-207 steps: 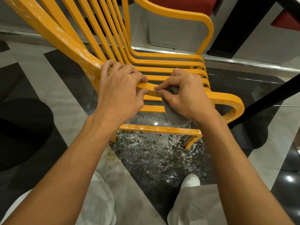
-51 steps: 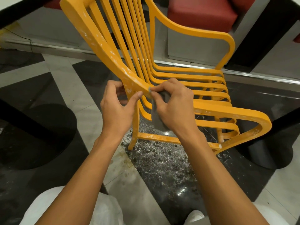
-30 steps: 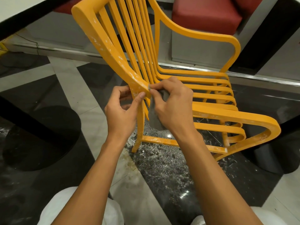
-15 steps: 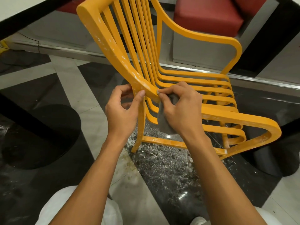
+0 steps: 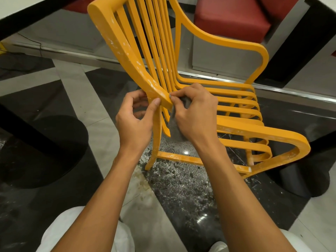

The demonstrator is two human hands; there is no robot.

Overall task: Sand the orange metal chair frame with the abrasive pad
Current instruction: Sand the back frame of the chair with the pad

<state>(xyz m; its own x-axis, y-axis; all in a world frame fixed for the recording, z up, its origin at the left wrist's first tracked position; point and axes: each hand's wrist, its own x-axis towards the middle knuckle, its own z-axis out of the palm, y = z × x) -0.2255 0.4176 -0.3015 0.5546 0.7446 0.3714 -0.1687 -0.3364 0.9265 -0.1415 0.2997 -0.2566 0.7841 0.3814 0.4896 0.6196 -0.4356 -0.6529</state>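
At centre frame the left hand (image 5: 134,122) curls around the bend of the orange metal chair frame (image 5: 127,51), thumb pressed on it, while just to its right the right hand (image 5: 195,115) pinches a grey abrasive pad (image 5: 175,128) against that same bend.

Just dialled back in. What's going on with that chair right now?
A person is sanding the orange metal chair frame. The right hand pinches a grey abrasive pad against the bend where the near back rail curves into the seat. The left hand grips that rail beside it, thumb on top. Whitish scuffs mark the rail, and pale dust lies on the dark polished floor below.
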